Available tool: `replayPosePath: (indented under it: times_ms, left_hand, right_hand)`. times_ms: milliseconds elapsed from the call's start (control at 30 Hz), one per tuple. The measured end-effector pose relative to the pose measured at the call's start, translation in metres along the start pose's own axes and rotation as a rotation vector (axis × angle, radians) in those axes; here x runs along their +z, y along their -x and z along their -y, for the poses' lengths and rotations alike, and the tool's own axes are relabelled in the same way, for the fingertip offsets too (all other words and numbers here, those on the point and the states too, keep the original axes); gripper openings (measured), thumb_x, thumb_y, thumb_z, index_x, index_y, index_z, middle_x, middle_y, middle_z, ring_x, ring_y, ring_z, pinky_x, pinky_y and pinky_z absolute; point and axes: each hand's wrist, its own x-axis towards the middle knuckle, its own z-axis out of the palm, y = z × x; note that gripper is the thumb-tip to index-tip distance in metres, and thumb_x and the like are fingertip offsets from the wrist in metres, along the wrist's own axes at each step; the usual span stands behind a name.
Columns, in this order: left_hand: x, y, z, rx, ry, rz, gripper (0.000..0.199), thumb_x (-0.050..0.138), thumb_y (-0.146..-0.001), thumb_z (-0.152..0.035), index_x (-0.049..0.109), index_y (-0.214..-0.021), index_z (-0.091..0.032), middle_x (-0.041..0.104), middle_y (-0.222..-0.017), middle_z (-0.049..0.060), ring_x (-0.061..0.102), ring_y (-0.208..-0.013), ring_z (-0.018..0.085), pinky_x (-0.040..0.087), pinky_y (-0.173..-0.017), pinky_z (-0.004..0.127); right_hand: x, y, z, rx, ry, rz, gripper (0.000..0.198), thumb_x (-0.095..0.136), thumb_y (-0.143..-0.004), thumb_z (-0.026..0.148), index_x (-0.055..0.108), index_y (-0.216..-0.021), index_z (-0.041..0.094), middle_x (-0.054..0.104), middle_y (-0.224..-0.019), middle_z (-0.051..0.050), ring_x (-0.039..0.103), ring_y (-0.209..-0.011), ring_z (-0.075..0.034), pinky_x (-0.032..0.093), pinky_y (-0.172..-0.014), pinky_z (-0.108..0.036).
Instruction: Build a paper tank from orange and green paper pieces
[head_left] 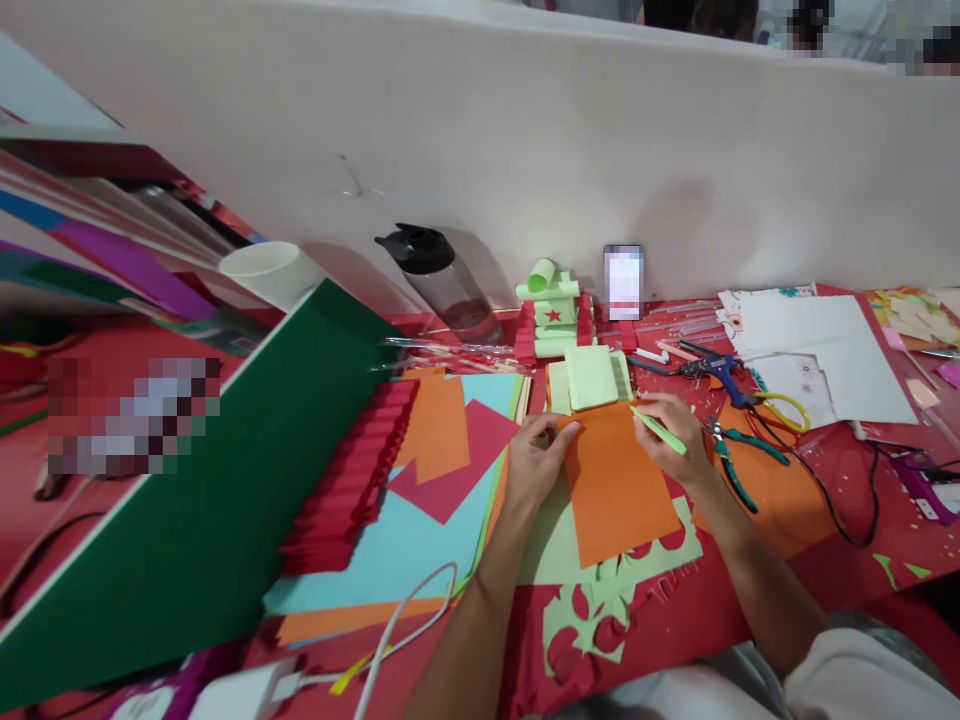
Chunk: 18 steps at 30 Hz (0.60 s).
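An orange paper sheet (619, 490) lies in front of me over light green paper with cut-out holes (589, 622). My left hand (536, 458) is closed at the sheet's far left corner, thumb on the paper and fingers curled. Near the far right corner, my right hand (675, 440) grips a slim light green pen (660, 430), its tip close to the sheet's far edge. Just beyond that edge sits a folded pale green paper block (591, 377). Behind it stands a paper model (553, 315) in green and red, with a red star.
Left are a dark green board (225, 480), pleated red paper (349, 490), coloured sheets (442, 440) and a white cable (397, 625). A bottle (450, 290) and a phone (624, 283) lean by the wall. Right lie pliers (731, 460) and a blue glue gun (724, 378).
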Motion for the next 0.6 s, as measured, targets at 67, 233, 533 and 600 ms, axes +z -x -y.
replayPosePath:
  times_ms: [67, 233, 533, 600]
  left_hand:
    - [0.0, 0.0, -0.0003, 0.002, 0.001, 0.001, 0.028, 0.075, -0.081, -0.048, 0.071, -0.074, -0.021, 0.061, -0.072, 0.003, 0.053, -0.07, 0.019, 0.042, -0.067, 0.032]
    - [0.0006, -0.0001, 0.0017, 0.006, -0.001, 0.009, 0.027, 0.074, -0.082, -0.047, 0.07, -0.073, -0.022, 0.063, -0.074, 0.004, 0.055, -0.073, 0.02, 0.042, -0.069, 0.033]
    - [0.0, 0.0003, 0.0038, 0.01, -0.009, 0.021, 0.026, 0.074, -0.083, -0.047, 0.072, -0.075, -0.022, 0.063, -0.074, 0.004, 0.055, -0.073, 0.02, 0.042, -0.069, 0.033]
    - [-0.0001, 0.0006, 0.0034, 0.013, -0.014, 0.021, 0.025, 0.074, -0.083, -0.046, 0.072, -0.076, -0.022, 0.065, -0.075, 0.004, 0.056, -0.074, 0.02, 0.042, -0.069, 0.033]
  right_hand:
    - [0.0, 0.0001, 0.0, -0.001, 0.002, -0.001, 0.013, 0.063, -0.096, 0.015, 0.069, -0.104, 0.024, 0.076, -0.099, -0.008, 0.073, -0.103, -0.022, 0.062, -0.09, -0.039]
    - [0.0001, 0.0011, -0.0009, -0.02, -0.026, 0.003, 0.018, 0.063, -0.097, 0.015, 0.068, -0.112, 0.024, 0.076, -0.102, -0.007, 0.073, -0.102, -0.022, 0.062, -0.09, -0.038]
    - [0.0016, 0.0014, -0.0029, -0.007, -0.019, 0.002, 0.019, 0.062, -0.099, 0.017, 0.069, -0.115, 0.024, 0.077, -0.102, -0.007, 0.074, -0.1, -0.022, 0.061, -0.089, -0.038]
    - [0.0014, 0.0008, -0.0024, -0.002, -0.02, 0.001, 0.018, 0.062, -0.099, 0.017, 0.069, -0.114, 0.024, 0.077, -0.101, -0.007, 0.074, -0.099, -0.022, 0.062, -0.088, -0.037]
